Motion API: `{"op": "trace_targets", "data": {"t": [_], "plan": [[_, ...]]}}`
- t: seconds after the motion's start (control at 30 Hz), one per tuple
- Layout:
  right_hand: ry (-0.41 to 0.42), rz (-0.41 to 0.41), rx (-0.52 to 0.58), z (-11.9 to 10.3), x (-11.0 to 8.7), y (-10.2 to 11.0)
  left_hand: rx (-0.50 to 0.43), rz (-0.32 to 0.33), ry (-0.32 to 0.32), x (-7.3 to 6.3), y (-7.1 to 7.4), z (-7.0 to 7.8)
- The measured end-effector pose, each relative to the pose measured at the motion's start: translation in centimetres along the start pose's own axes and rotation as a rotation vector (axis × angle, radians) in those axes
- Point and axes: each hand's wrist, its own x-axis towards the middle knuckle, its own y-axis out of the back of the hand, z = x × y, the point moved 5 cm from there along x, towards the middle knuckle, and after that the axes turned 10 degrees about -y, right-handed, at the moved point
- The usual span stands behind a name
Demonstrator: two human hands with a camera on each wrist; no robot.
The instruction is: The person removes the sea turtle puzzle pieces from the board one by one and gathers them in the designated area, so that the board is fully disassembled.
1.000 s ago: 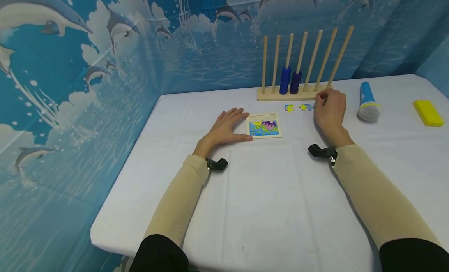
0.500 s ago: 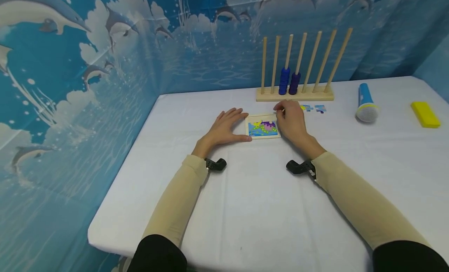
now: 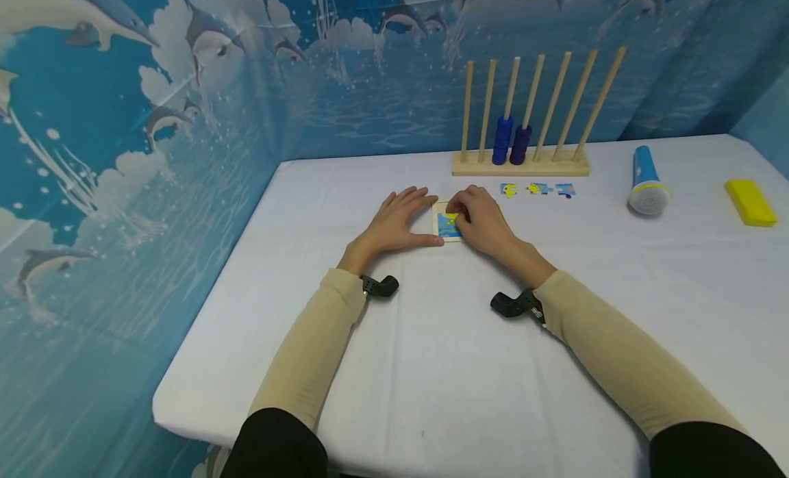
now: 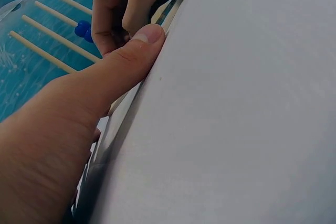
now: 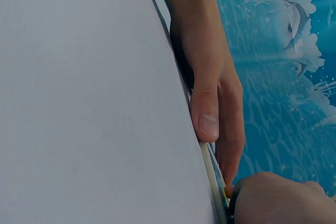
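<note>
A small wooden-framed jigsaw puzzle (image 3: 453, 240) with a blue, yellow-green picture lies flat on the white tablecloth. My left hand (image 3: 394, 228) spans its left side, fingers stretched to the top corner and thumb (image 4: 149, 34) along the lower edge. Over the puzzle's right part, my right hand (image 3: 483, 221) has bent fingers, their tips on the picture; whether they pinch a piece is hidden. Behind that hand, loose jigsaw pieces lie in a row: a yellow-and-blue one (image 3: 508, 190), a second one (image 3: 539, 189), and a blue one with purple (image 3: 565, 190).
A wooden peg rack (image 3: 524, 168) with blue and purple beads stands at the back. To the right lie a blue toy microphone (image 3: 648, 183) and a yellow block (image 3: 750, 203). A dolphin-print cloth (image 3: 216, 122) hangs behind and left of the table.
My right hand has moved left from the row of pieces onto the puzzle, uncovering the loose pieces. My left hand has stayed at the puzzle's left side.
</note>
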Motion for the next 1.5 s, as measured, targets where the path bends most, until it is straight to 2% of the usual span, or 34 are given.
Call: {"op": "trace_targets", "data": {"t": [0.37, 0.53, 0.87, 1.1, 1.37, 1.5], "plan": [[-0.132, -0.051, -0.126, -0.6, 0.8, -0.9, 0.011, -0.006, 0.006, 0.1, 0.1, 0.0], [-0.147, -0.045, -0.128, -1.0, 0.8, -0.9, 0.016, -0.005, 0.003, 0.1, 0.1, -0.1], [-0.09, 0.064, 0.086, -0.6, 0.4, -0.5, 0.013, -0.006, 0.003, 0.2, 0.0, -0.3], [-0.044, 0.091, 0.182, -0.5, 0.0, -0.1, 0.022, -0.002, 0.003, 0.2, -0.1, -0.4], [-0.102, 0.14, 0.336, 0.6, -1.0, 1.6, 0.029, -0.007, 0.003, 0.3, -0.1, -0.4], [-0.125, 0.205, 0.34, 1.8, -1.4, 2.7, 0.039, -0.013, 0.01, 0.3, -0.1, -0.5]]}}
